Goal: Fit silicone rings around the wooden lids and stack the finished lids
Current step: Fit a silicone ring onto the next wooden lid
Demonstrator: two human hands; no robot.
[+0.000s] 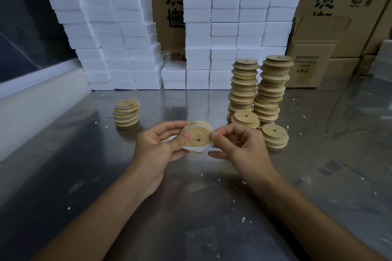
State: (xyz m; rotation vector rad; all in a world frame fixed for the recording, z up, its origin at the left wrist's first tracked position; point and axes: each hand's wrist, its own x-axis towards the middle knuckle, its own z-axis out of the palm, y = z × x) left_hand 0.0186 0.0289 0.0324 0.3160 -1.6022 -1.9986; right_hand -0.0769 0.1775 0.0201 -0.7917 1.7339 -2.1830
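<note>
Both hands pinch one wooden lid above the desk, centre of view. Left hand: thumb on the lid's face, fingers curled behind its left edge. Right hand: thumb and forefinger on the right edge, nipping the silicone ring.

Lid: pale wood disc, visible grain, small hole near the middle of the face. Ring: white, translucent band, seated along the top and bottom edges; a loose bit sticks out at lower right by the right fingers.

Short stack of ringed lids back left on the desk, white bands showing between discs. Two tall stacks of bare lids back right, leaning slightly, each lid with a centre hole; two low piles in front of them.

Desk: brushed metal, reflective, white crumbs scattered over it.

Behind: wall of white foam blocks. Cardboard cartons further back, large black print, "A" plus Chinese characters, partly cut off. Small carton at right carries a printed label, too small to read.
</note>
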